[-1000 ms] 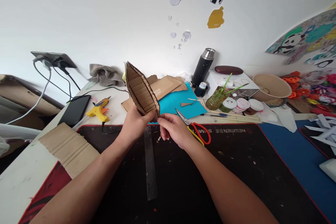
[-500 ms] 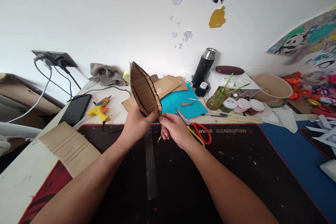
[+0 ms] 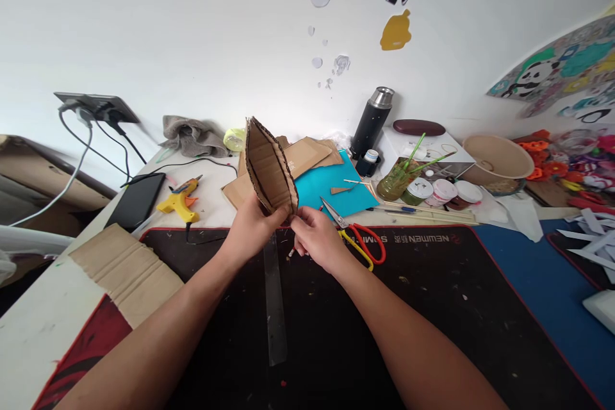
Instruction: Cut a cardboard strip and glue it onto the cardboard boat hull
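A leaf-shaped cardboard piece (image 3: 267,165) with raised edge strips stands nearly upright above the black mat (image 3: 432,307). My left hand (image 3: 250,227) grips its lower end from the left. My right hand (image 3: 317,237) pinches the same lower tip from the right, fingers curled. Scissors (image 3: 358,237) with red and yellow handles lie just right of my right hand. Under my hands a clear ruler (image 3: 275,301) lies lengthwise on the mat.
A yellow glue gun (image 3: 180,202), a dark phone (image 3: 137,202) and a cardboard sheet (image 3: 125,269) lie at left. Behind are flat cardboard pieces (image 3: 307,154), blue paper (image 3: 321,189), a black flask (image 3: 371,122), paint jars (image 3: 432,192), a brush jar (image 3: 394,182) and a bowl (image 3: 497,157).
The cardboard piece has turned and shifted slightly right, its face now more toward me. Both hands keep their hold on its lower tip.
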{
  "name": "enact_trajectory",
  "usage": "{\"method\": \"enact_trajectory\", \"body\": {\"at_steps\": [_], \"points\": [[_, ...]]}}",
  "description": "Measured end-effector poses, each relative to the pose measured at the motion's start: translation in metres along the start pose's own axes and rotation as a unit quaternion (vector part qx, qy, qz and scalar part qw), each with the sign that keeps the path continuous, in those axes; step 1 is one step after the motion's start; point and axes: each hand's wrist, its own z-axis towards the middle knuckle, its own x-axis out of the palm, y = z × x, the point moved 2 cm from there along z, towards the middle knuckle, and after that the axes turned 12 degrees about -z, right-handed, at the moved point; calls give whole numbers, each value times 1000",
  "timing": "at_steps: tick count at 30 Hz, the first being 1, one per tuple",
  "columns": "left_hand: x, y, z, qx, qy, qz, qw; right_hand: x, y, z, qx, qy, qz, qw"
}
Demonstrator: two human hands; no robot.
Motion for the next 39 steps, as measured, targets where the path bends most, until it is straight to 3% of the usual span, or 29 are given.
{"method": "enact_trajectory", "body": {"at_steps": [4, 13, 23, 27, 33, 39], "points": [[-1, 0, 2, -1, 30, 15, 999, -1, -5, 3, -12, 11, 41, 999], [-3, -3, 3, 24, 19, 44, 999, -1, -1, 0, -21, 53, 74, 996], [0, -2, 2, 20, 11, 17, 1000, -2, -4, 3, -13, 3, 58, 998], [1, 0, 1, -1, -2, -5, 1000, -1, -2, 1, -18, 8, 41, 999], [-4, -2, 3, 14, -31, -44, 998, -5, 2, 0, -27, 64, 120, 990], [-7, -4, 4, 27, -66, -77, 994, -10, 4, -2, -20, 42, 143, 989]]}}
